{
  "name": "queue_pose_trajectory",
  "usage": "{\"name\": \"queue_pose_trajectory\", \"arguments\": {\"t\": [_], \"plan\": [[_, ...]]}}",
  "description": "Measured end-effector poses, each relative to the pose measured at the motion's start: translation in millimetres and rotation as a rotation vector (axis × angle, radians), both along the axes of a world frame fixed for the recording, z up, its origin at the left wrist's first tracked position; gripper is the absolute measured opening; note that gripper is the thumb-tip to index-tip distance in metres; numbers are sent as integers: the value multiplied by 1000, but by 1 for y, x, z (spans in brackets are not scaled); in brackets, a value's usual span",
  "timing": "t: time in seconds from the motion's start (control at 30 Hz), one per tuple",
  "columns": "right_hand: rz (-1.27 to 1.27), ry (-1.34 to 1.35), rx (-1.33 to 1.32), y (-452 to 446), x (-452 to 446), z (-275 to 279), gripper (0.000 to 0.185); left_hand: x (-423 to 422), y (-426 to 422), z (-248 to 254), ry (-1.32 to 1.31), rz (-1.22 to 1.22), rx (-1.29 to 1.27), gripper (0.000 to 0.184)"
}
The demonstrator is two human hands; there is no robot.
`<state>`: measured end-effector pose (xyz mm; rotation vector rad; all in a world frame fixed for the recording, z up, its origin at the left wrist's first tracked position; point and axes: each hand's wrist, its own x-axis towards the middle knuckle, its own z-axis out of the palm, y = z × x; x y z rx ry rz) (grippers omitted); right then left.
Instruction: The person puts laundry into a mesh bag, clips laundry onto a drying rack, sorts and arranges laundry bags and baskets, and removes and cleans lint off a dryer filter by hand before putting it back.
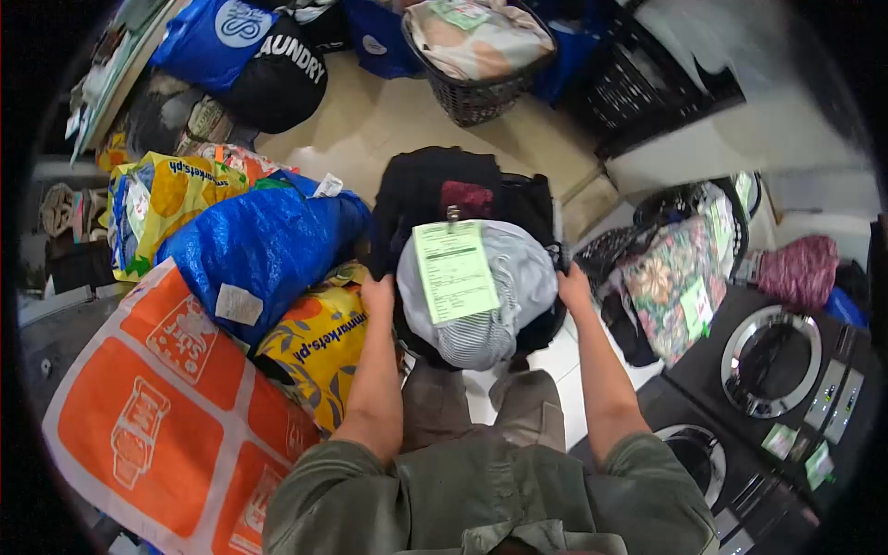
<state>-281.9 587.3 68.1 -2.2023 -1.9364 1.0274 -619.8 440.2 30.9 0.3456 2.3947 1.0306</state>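
Observation:
A dark laundry basket heaped with clothes is held in front of my body. My left hand grips its left side and my right hand its right side, with the fingers partly hidden. Black clothes lie at the far end of the heap. Nearer me sit a pale grey cloth and a bundled striped cloth. On top rests a light green paper slip with printed lines, held by a small metal clip.
Filled bags stand at left: orange-and-white, blue and yellow. Another loaded basket is ahead on the tiled floor. At right are a basket with floral cloth and dark front-loading machines.

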Motion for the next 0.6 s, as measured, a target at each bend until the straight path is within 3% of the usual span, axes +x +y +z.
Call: {"name": "queue_pose_trajectory", "arguments": {"t": [0.03, 0.07, 0.1, 0.13, 0.17, 0.2, 0.3, 0.37, 0.4, 0.43, 0.47, 0.5, 0.53, 0.57, 0.6], "plan": [[40, 55, -9, 22, -28, -4, 34, -15, 0, -13, -79, 73, 30, 41], [83, 30, -50, 42, -47, -21, 36, -25, 2, -23, 29, 65, 191, 41], [110, 79, -64, 58, -70, -31, 36, -38, 10, -11, -25, 73, 105, 45], [142, 60, -113, 72, -86, -57, 37, -58, 5, -48, 110, 129, -5, 51], [178, -1, -164, 83, -111, -51, 38, -80, 2, -68, 78, 138, -104, 54], [224, 42, -165, 90, -123, -77, 39, -81, 14, -42, 118, 158, -156, 54], [315, 66, -231, 107, -171, -76, 37, -127, -6, -78, 51, 86, -566, 52], [454, 272, -321, 140, -189, -77, 37, -175, -66, -160, -87, 75, -785, 66], [305, 471, -795, 169, -198, -85, 36, -168, -66, -159, -123, -42, -744, 64], [445, 446, -681, 205, -206, -67, 31, -161, -63, -152, -156, -61, -715, 63], [-42, 712, -625, 235, -208, -97, 25, -155, -62, -149, -186, -38, -699, 62], [-257, 800, -575, 287, -213, -123, 26, -153, -61, -145, -210, -23, -690, 62], [-579, 832, -437, 322, -234, -95, 29, -152, -61, -145, -224, -9, -683, 61], [-749, 1118, -370, 352, -245, -84, 29, -152, -64, -147, -240, 3, -679, 60], [-700, 1150, -425, 395, -236, -124, 39, -151, -61, -146, -252, 10, -673, 59]]}}
